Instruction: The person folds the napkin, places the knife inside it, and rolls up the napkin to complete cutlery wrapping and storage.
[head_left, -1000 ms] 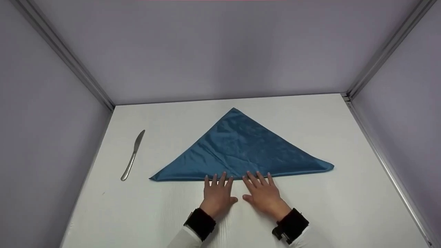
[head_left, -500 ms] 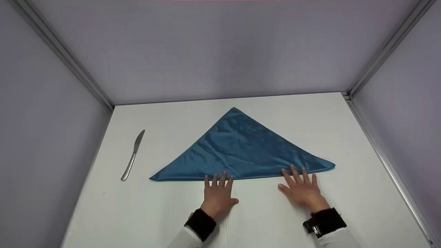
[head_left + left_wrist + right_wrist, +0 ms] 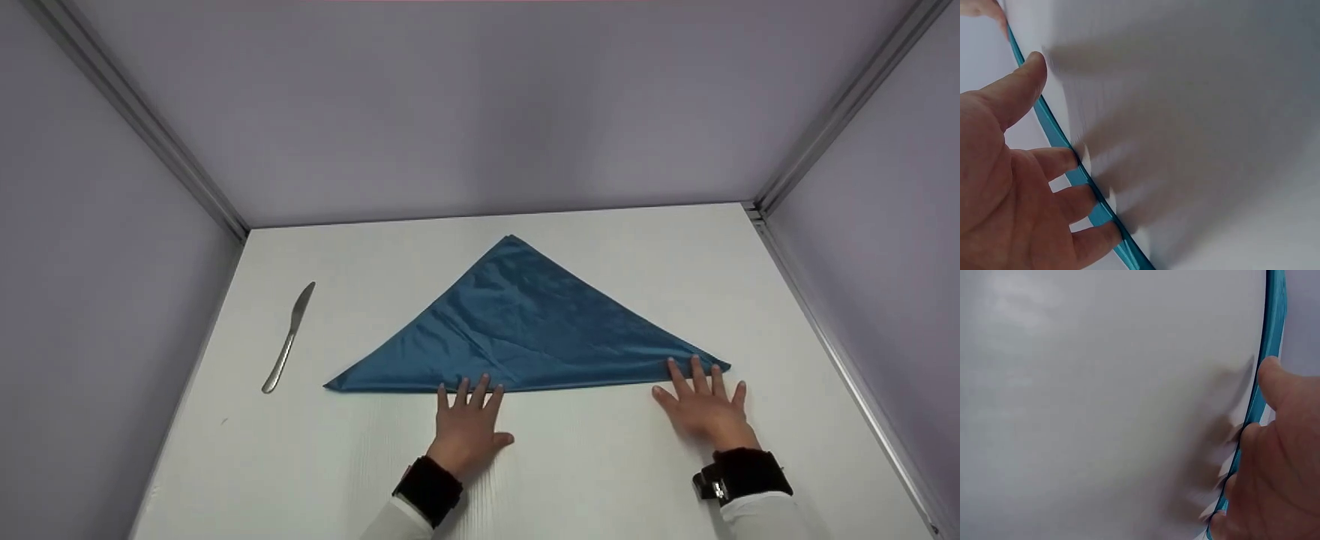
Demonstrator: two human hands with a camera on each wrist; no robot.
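The blue napkin [image 3: 525,330] is already folded into a triangle, its near edge pressed under flat, spread fingers of the left hand [image 3: 469,421] and right hand [image 3: 705,409]; the knife [image 3: 289,339], left of them, is untouched

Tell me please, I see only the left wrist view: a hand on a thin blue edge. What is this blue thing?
Observer: It is a blue cloth napkin folded into a triangle, flat on the white table.
Operator: Where is my left hand on it?
Observer: The left hand lies flat, its fingers on the middle of the long near edge.
Operator: And the other hand?
Observer: The right hand lies flat at the napkin's right corner.
Operator: Is something else on the table?
Observer: A metal table knife lies apart, left of the napkin.
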